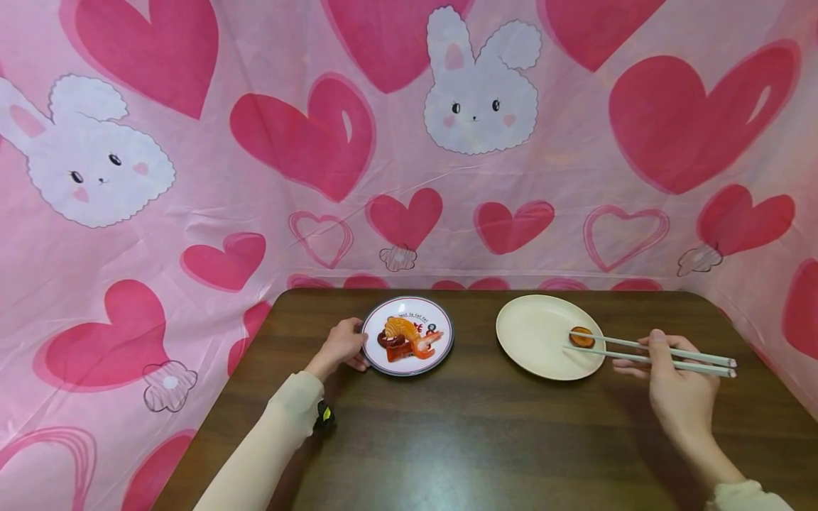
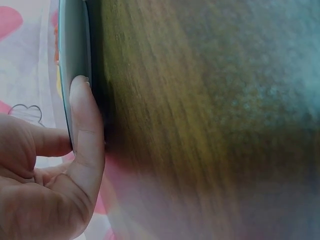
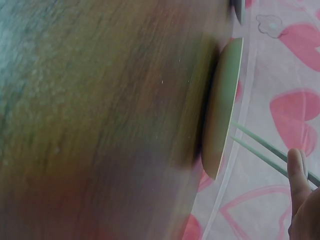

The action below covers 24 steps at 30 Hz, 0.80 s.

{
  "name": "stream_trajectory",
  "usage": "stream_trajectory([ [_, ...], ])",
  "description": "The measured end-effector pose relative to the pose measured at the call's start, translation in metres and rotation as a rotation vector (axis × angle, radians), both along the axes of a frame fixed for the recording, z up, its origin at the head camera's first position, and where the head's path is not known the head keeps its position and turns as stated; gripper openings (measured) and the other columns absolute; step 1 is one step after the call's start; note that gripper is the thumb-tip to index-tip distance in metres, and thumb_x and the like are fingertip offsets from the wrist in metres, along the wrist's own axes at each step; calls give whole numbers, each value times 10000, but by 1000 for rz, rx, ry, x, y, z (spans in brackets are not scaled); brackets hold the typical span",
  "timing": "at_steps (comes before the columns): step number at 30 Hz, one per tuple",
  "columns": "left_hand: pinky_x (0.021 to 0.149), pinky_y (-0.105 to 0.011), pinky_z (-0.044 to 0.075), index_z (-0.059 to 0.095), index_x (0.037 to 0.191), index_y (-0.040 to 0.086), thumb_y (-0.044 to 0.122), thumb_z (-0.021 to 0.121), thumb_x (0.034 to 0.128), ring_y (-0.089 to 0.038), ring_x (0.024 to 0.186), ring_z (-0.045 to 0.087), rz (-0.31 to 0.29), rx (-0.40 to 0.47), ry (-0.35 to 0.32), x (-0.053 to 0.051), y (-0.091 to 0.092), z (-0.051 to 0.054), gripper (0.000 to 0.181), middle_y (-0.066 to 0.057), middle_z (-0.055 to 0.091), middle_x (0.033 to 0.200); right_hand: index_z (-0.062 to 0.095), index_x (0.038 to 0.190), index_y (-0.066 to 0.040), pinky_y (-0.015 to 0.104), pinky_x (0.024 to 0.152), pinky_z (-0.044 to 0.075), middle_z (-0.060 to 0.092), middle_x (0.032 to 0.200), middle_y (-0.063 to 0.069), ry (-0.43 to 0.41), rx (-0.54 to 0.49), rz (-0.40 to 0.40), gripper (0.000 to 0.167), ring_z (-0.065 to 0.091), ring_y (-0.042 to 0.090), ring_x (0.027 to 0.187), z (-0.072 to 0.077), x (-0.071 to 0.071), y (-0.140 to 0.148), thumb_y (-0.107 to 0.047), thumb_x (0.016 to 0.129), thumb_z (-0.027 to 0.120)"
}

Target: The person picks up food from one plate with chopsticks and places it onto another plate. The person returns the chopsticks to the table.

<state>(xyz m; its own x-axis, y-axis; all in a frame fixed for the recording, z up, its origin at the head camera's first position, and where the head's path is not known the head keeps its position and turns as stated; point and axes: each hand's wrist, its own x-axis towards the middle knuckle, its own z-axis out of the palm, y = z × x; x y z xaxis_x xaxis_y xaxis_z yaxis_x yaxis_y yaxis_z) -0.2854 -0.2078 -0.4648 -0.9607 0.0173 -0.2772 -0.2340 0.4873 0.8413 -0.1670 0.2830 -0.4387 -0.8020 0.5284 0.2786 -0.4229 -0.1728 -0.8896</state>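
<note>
My left hand [image 1: 343, 345] holds the left edge of a small white plate [image 1: 391, 309] with a dark rim and printed lettering; the left wrist view shows the thumb [image 2: 86, 115] against the plate's outer side. On it sit an orange ridged piece of food [image 1: 404, 327], a shrimp [image 1: 425, 347], a reddish block [image 1: 400, 351] and a dark brown piece. My right hand [image 1: 682, 387] grips pale green chopsticks [image 1: 680, 352]. Their tips are at a round brown piece of food [image 1: 581, 337] on the right part of a cream oval plate [image 1: 533, 333]; whether they pinch it I cannot tell.
Both plates stand near the back edge of a dark wooden table [image 1: 409, 440], with a gap between them. A pink cloth [image 1: 460, 177] with hearts and rabbits hangs behind and at the sides. A black band with a yellow mark [image 1: 325, 414] is at the left wrist.
</note>
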Motion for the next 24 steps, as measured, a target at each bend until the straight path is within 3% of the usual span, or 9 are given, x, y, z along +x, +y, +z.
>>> stream_trajectory([
  [16, 526, -386, 639, 384, 1542, -86, 62, 535, 1088, -227, 525, 675, -3, -10, -1, -2, -2, -3, 500, -249, 638, 880, 662, 955, 98, 360, 502, 601, 733, 739, 150, -26, -12, -39, 195, 733, 239, 535, -2, -1, 9, -75, 1042, 646],
  [24, 528, -382, 639, 384, 1544, -82, 64, 524, 1093, -224, 528, 673, -3, -12, 3, -2, -2, -4, 494, -246, 636, 881, 672, 971, 80, 340, 495, 606, 738, 768, 127, -78, 4, -64, 216, 728, 222, 532, -3, -1, 14, -123, 1042, 658],
])
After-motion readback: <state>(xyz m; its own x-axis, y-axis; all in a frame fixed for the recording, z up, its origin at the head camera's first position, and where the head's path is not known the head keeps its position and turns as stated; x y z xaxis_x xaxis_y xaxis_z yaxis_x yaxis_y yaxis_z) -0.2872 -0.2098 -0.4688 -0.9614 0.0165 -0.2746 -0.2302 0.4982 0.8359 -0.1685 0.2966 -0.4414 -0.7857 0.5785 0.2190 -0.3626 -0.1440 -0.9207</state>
